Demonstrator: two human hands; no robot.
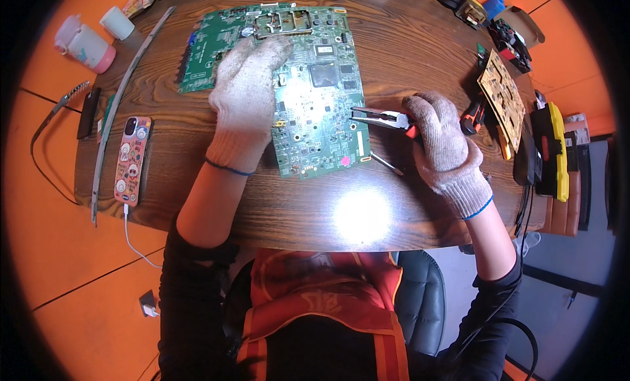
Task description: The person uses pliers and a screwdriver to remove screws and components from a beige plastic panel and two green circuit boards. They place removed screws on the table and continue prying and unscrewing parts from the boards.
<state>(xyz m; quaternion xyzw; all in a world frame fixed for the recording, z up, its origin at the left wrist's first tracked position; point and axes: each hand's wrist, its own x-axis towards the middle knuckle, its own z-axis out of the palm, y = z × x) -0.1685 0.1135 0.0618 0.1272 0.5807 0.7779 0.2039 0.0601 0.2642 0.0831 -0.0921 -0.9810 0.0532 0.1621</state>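
A large green circuit board (321,105) lies on the wooden table, with a metal frame (282,23) near its far edge. A darker green board section (213,43) is at its left; I cannot tell whether it is a separate piece. My left hand (252,76), in a whitish knit glove, grips the board at its upper left; its fingertips rest on the surface near the frame. My gloved right hand (436,128) is closed around pliers (384,117) with red handles. Their jaws reach the board's right edge and look slightly parted. A slender metal rod (387,163) lies by the board's lower right corner.
On the left are a phone (133,159) on a charging cable, a long metal strip (125,105), a pink-and-white tumbler (85,43) and a white cup (117,23). At right lie a tan board (502,102), red-and-black hand tools (472,118) and a yellow-and-black case (552,151).
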